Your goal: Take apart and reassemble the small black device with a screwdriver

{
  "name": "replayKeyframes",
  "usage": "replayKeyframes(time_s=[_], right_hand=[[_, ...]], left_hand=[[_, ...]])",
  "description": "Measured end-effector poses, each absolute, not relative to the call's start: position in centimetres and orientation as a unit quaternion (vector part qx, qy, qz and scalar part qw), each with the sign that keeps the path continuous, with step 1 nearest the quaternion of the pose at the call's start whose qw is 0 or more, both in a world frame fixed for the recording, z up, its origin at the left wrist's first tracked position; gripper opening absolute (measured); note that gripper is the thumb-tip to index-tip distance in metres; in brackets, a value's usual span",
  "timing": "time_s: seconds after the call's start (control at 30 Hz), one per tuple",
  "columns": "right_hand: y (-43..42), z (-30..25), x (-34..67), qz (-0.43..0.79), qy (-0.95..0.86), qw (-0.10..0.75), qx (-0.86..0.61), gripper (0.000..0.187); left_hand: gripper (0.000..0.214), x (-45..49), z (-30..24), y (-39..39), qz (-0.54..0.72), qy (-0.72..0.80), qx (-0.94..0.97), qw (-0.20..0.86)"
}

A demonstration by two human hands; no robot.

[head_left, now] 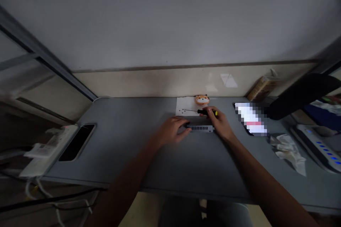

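A small grey metal box with vent slots (200, 128) lies on the grey desk mat (128, 142). My left hand (174, 130) rests at its left end, fingers curled against it. My right hand (217, 120) is behind the box's right end and is closed round a black and yellow screwdriver (206, 112), whose thin shaft points left over a white sheet of paper (185, 107). A few small dark screws lie on that paper.
An orange animal-shaped toy (202, 99) sits at the paper's back edge. A blurred-out phone (250, 118) and crumpled tissue (289, 149) lie to the right, a power strip (318, 147) further right. A black phone (77, 142) and a white power strip (45, 150) lie left.
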State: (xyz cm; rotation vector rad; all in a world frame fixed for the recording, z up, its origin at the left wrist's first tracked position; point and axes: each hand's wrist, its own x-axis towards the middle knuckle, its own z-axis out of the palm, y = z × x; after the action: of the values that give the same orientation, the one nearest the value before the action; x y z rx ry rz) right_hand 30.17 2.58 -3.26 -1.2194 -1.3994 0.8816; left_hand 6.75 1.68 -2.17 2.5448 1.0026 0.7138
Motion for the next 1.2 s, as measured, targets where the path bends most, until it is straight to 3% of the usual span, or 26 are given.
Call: replayKeyframes(time_s=[0.3, 0.53, 0.7, 1.03, 1.2], right_hand=[[2.8, -3.6, 30.3, 0.39, -0.556, 0.517, -0.52, 0.064], [2.6, -2.7, 31.1, 0.44, -0.436, 0.593, -0.515, 0.06], [2.1, -2.4, 31.1, 0.482, -0.375, 0.623, -0.489, 0.051], [1.4, -1.3, 30.6, 0.49, -0.381, 0.594, -0.512, 0.052], [1.2, -1.2, 30.5, 0.499, -0.395, 0.569, -0.521, 0.055]], left_hand=[[0.04, 6.7, -2.8, 2.2, 0.263, 0.394, 0.845, 0.248], [0.046, 6.9, -2.5, 2.1, 0.282, 0.415, 0.806, 0.314], [0.053, 6.5, -2.5, 2.5, 0.338, 0.417, 0.787, 0.303], [0.019, 6.8, -2.3, 1.9, 0.479, 0.335, 0.788, 0.192], [0.015, 7.1, -1.9, 1.4, 0.489, 0.284, 0.81, 0.157]])
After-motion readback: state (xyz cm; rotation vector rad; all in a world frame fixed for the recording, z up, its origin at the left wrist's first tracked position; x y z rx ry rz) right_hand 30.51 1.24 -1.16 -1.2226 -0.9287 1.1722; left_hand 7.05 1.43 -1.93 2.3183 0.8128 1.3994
